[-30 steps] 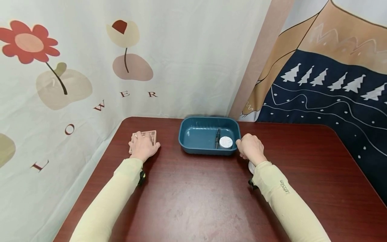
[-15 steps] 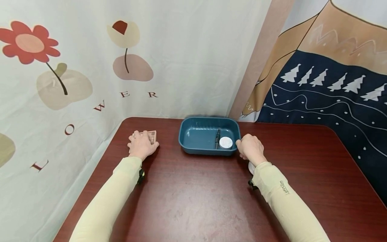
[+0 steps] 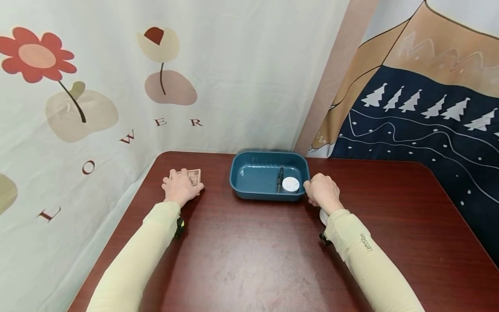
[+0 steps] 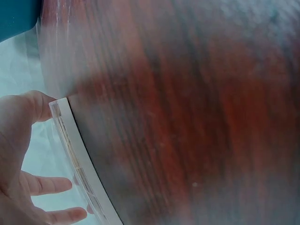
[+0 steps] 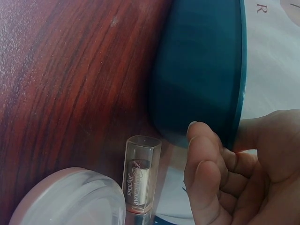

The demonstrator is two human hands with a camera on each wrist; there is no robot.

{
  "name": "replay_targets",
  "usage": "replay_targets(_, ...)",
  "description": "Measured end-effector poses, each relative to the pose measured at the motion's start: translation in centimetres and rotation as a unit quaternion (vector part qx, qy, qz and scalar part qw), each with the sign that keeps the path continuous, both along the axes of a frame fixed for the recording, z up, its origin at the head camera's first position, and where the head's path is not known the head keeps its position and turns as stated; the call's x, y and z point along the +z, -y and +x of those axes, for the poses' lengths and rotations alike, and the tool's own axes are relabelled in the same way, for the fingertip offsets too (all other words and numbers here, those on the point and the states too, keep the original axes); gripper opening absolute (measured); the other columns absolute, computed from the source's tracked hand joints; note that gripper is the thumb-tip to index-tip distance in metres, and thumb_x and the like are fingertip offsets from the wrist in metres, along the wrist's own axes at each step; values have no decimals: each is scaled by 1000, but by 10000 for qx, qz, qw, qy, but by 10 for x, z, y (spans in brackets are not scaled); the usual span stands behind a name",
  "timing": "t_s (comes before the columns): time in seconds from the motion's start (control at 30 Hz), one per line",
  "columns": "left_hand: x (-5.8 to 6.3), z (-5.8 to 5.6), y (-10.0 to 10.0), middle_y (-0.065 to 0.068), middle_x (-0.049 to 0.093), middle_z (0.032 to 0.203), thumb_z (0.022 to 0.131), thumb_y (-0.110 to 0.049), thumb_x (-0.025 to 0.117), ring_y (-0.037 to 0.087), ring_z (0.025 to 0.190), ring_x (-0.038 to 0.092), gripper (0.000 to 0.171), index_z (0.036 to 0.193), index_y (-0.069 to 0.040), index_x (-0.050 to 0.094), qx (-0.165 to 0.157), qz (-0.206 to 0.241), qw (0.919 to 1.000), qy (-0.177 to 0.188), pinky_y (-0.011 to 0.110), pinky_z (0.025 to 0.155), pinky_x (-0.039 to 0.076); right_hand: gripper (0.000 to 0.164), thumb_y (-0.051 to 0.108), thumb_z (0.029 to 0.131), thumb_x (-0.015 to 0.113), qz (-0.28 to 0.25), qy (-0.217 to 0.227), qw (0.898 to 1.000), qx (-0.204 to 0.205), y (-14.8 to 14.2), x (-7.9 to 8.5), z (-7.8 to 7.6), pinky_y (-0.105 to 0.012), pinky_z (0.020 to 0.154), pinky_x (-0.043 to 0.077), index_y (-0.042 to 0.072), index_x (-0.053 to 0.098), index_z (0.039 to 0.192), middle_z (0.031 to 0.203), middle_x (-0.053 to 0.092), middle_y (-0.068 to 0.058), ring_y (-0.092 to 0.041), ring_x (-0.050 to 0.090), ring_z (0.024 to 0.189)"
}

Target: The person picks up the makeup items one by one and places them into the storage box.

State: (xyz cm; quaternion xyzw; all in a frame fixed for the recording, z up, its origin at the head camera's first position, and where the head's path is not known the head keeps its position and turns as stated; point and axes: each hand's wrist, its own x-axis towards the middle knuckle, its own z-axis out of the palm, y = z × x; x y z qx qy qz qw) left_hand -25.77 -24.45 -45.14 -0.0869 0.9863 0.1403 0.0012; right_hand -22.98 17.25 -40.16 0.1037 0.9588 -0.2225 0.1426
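Note:
My left hand [image 3: 180,187], fingers spread, lies over a flat pinkish makeup palette [image 3: 195,177] near the table's far left corner. In the left wrist view, its thumb [image 4: 40,105] touches one corner of the palette's clear lid, and two straight fingers [image 4: 51,184] reach over the lid. My right hand [image 3: 322,190] grips the right rim of a blue plastic basin [image 3: 257,194], thumb over the wall and fingers curled outside. Inside the basin are a slim black pen-like tube [image 3: 280,178] and a round white container [image 3: 290,185].
Below the right wrist stands a round clear-lidded jar [image 5: 75,199], beside a clear-capped lipstick tube [image 5: 140,176] in the right wrist view. The dark red wooden table [image 3: 241,251] meets a printed curtain [image 3: 241,78] along its far edge.
My left hand has slid slightly left across the palette, uncovering more of its right side. The palette, the basin and my right hand have stayed in place.

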Motion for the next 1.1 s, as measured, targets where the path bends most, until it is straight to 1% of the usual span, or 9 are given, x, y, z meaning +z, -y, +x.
replay_targets(0.3,1,-1,3,39,41,126,85,-48,70,63,107,43,81,135,11,47,-57,14,9998,-165,71,92,35,43,23,102,50,-16,-13,10000,-5,0,2,1,-35,63,50,6,70,68,59,66,-8,-19,64,52)
replay_targets(0.57,3,-1,4,38,42,121,84,-47,69,62,103,45,78,132,10,49,-119,11,9994,-316,70,89,36,43,23,102,50,11,28,10000,-41,2,2,0,-35,63,50,6,70,68,58,66,-7,-19,65,52)
replay_targets(0.73,5,-1,3,37,43,121,83,-47,69,61,101,45,78,132,10,49,-155,-18,9991,-387,70,88,37,43,22,102,50,1,20,10000,-50,1,2,0,-35,63,51,6,70,68,59,66,-7,-19,65,52)
replay_targets(0.93,9,0,-1,36,43,119,83,-46,69,58,100,46,76,132,9,49,-243,5,9986,-474,69,87,37,43,22,102,50,-13,34,10000,-36,1,2,1,-35,63,51,6,70,68,59,66,-8,-19,64,52)
replay_targets(1.1,16,1,-7,35,42,123,84,-44,68,56,103,44,78,137,9,47,-368,113,9980,-500,69,89,36,43,23,102,50,-19,28,10000,-30,1,2,1,-35,63,51,6,70,68,59,66,-8,-19,64,52)
